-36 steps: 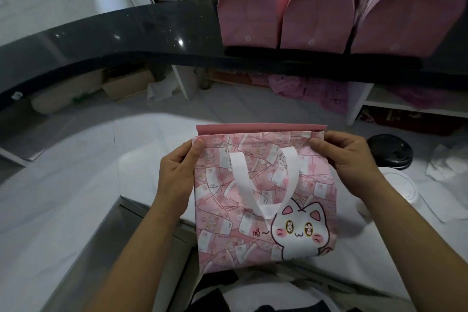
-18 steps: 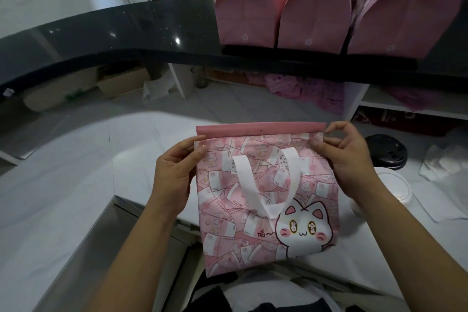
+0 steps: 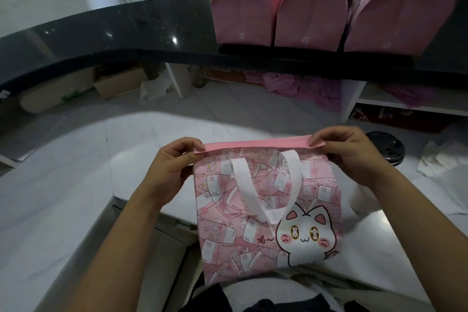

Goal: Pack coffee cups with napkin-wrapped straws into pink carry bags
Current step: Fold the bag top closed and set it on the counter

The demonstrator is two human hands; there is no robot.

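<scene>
Counter: a white marble worktop (image 3: pixel 63 185) lay under a dark raised ledge (image 3: pixel 126 33), where three pink bags (image 3: pixel 311 7) stood at 12 o'clock.
Bag: the cat-print carry bag (image 3: pixel 266 210) hung flat over the worktop's near edge.
Left hand (image 3: pixel 172 167): pinched the bag's rim at 9 o'clock.
Right hand (image 3: pixel 354 157): pinched the rim at 3 o'clock, likely to pull the mouth open.
Cup: a black-lidded cup (image 3: pixel 385 149) waited at 3 o'clock.

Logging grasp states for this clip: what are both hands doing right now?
Left hand: closed, pinching the pink bag at its top left corner.
Right hand: closed, pinching the bag's top right corner.
</scene>
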